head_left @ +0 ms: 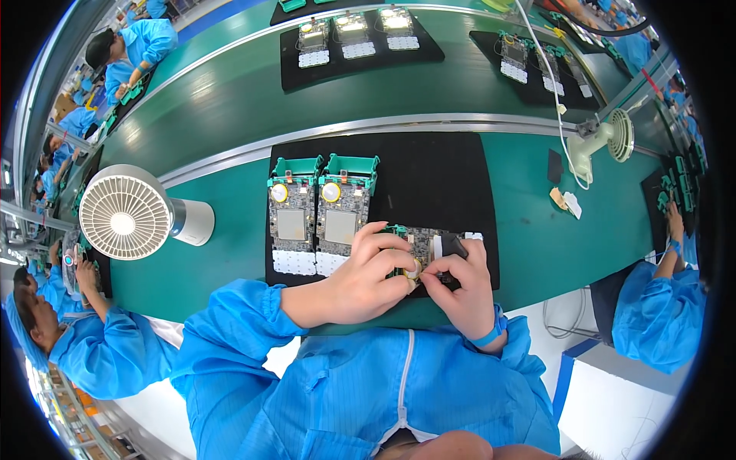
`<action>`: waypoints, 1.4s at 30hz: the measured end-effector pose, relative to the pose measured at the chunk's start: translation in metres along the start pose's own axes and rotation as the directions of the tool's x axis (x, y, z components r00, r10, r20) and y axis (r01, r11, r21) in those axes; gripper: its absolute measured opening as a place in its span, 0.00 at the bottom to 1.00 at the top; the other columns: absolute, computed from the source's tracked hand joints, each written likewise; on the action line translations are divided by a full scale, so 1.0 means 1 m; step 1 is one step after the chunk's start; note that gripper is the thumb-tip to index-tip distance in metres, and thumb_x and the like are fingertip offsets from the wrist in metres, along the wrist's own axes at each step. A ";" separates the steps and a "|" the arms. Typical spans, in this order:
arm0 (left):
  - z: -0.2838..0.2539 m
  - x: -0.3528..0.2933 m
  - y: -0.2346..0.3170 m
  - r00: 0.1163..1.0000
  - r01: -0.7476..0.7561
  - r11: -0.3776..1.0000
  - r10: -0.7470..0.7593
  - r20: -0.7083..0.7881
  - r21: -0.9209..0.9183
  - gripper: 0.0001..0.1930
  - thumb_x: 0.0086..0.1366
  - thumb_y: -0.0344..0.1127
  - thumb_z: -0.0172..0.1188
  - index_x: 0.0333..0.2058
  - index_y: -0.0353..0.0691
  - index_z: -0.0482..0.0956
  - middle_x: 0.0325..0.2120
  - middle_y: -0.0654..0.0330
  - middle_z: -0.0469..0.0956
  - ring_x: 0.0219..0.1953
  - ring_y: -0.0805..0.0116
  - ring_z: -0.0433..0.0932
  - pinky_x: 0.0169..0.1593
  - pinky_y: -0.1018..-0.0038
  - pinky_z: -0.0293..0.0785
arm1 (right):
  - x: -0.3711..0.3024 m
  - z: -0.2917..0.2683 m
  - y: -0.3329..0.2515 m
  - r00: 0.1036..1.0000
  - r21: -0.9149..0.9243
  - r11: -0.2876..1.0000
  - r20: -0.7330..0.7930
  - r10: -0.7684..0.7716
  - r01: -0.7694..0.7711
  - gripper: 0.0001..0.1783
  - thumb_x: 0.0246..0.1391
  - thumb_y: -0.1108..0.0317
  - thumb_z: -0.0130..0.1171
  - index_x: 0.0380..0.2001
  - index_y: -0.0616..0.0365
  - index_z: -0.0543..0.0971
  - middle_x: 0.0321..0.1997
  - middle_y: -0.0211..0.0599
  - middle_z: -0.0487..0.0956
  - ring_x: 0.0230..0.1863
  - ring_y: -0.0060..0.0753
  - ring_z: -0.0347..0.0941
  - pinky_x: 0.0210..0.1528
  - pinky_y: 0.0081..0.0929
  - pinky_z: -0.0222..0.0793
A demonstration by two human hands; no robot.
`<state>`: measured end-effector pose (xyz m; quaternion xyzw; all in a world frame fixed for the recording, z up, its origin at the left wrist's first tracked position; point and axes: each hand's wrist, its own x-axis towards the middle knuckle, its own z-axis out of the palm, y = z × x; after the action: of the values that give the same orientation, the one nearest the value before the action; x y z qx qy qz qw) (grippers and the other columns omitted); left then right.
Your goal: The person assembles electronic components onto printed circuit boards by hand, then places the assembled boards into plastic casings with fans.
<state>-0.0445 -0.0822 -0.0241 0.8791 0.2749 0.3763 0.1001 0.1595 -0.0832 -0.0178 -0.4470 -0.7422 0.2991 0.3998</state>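
My left hand [366, 277] and my right hand [460, 287] meet over a circuit board in a green frame [422, 241] that lies on a black mat [429, 176]. Both hands pinch it near its front edge, around a small round yellowish part [412, 271]. A small black piece [454, 247] sits at the right hand's fingertips. Two finished-looking boards in green frames [291, 215] [342, 211] lie side by side on the mat, just left of my hands. Both sleeves are blue, and a blue wrist strap [491, 334] is on my right wrist.
A white desk fan [130, 215] stands at the left on the green bench [537, 230]. A smaller white fan [606, 142] and a white cable [548, 77] are at the right. More boards lie on black mats [356, 42] on the belt behind. People in blue work at both sides.
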 end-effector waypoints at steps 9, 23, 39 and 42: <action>0.002 -0.002 -0.001 0.999 -0.020 1.000 0.020 -0.030 0.001 0.10 0.43 0.28 0.66 0.25 0.45 0.74 0.41 0.60 0.70 0.50 0.55 0.66 0.56 0.42 0.61 | -0.002 0.003 0.000 1.000 -0.059 0.998 -0.018 -0.022 0.020 0.08 0.38 0.72 0.67 0.23 0.52 0.76 0.38 0.39 0.71 0.43 0.45 0.64 0.47 0.38 0.59; -0.005 0.008 0.006 0.995 0.020 0.996 -0.028 0.100 0.087 0.10 0.44 0.31 0.64 0.25 0.49 0.71 0.40 0.61 0.69 0.55 0.50 0.64 0.59 0.33 0.48 | -0.004 -0.012 0.014 0.997 0.039 0.998 -0.055 0.047 -0.045 0.08 0.44 0.75 0.66 0.29 0.53 0.79 0.32 0.39 0.69 0.32 0.41 0.66 0.31 0.30 0.62; 0.001 0.007 0.003 0.997 0.029 0.999 -0.032 0.070 0.042 0.10 0.45 0.31 0.63 0.22 0.47 0.69 0.37 0.61 0.68 0.51 0.52 0.66 0.55 0.42 0.59 | -0.001 -0.004 0.013 0.967 0.107 0.966 0.066 -0.245 0.237 0.18 0.39 0.81 0.61 0.37 0.54 0.76 0.29 0.33 0.72 0.34 0.37 0.65 0.40 0.33 0.58; 0.002 0.007 0.003 0.998 0.039 0.999 -0.040 0.046 0.028 0.10 0.44 0.31 0.64 0.22 0.47 0.69 0.37 0.61 0.69 0.51 0.52 0.66 0.54 0.42 0.59 | -0.001 -0.004 0.013 0.967 0.119 0.965 0.073 -0.243 0.233 0.18 0.39 0.81 0.61 0.38 0.54 0.76 0.30 0.33 0.72 0.34 0.37 0.65 0.41 0.32 0.58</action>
<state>-0.0379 -0.0806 -0.0202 0.8832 0.2950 0.3501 0.1019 0.1689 -0.0788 -0.0261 -0.3185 -0.7897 0.3084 0.4241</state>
